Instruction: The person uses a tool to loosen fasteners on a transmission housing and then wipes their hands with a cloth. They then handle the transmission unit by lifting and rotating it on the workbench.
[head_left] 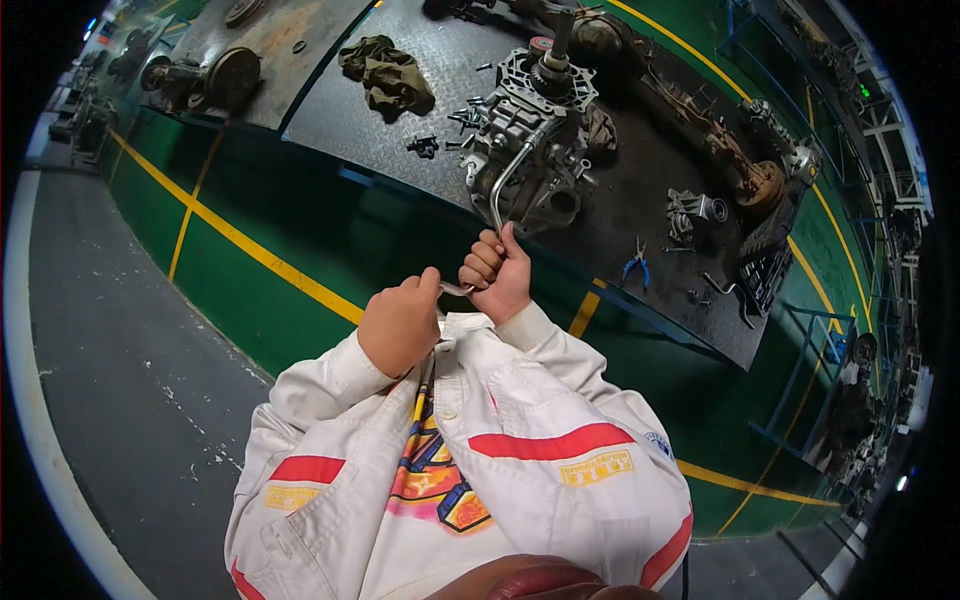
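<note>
A bent steel speed wrench [512,170] runs from the gearbox down into my hands. My right hand [497,275] is wrapped round its crank with the thumb up. Closer to my chest, my left hand [400,322] is closed round the wrench's near end, its grip hidden by the fingers. The wrench's far end reaches the casing of the gearbox [530,125], just below the upper flange; whether it sits on a bolt is too small to tell. That gearbox stands upright near the edge of a steel table [330,120], its shaft pointing up.
Loose bolts [467,115] and a small black part [423,147] lie left of the gearbox, near a crumpled olive cloth [387,75]. To its right are a rusty axle [690,115], a small metal housing [690,215], blue-handled pliers [636,265] and a socket tray [768,275].
</note>
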